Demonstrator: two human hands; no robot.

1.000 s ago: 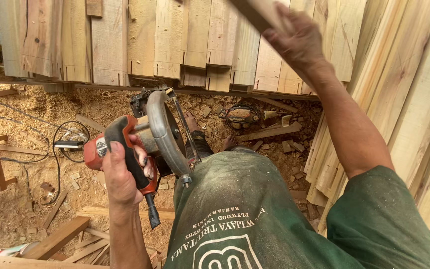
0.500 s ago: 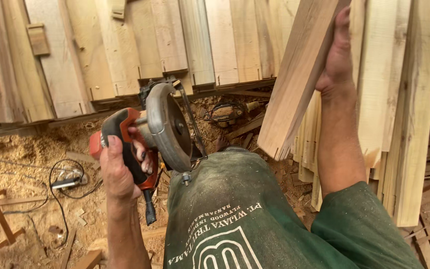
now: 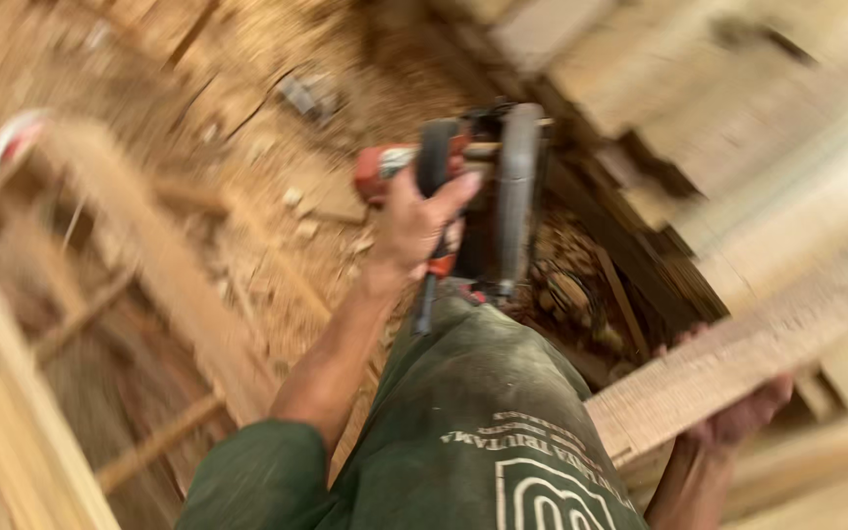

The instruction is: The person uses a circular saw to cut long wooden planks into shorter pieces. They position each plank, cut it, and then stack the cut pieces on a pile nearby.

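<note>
Gripping the handle of a circular saw (image 3: 488, 191), the left hand (image 3: 414, 221) is wrapped tight around the black grip, with the fingers curled over the top and the thumb side facing the camera. The saw is held in the air above the person's green-clad thigh (image 3: 483, 412), clear of it, with its grey blade guard standing on edge to the right of the hand. The red motor housing projects to the left of the grip. A dark cord hangs from the bottom of the handle toward the thigh.

The right hand (image 3: 738, 417) is at the lower right, well apart from the saw. It holds a pale wooden board (image 3: 738, 358) from below, with the fingers curled up around the far edge. The board runs from its cut end just beside the thigh upward to the right edge of the view. Its top face shows a rough sawn texture.

Sawdust (image 3: 277, 147) covers the ground under the saw. A wooden frame (image 3: 149, 285) of rails and cross-pieces lies to the left of the left arm. Stacked planks (image 3: 699, 108) fill the upper right. The view is blurred by motion, so fine detail cannot be told.
</note>
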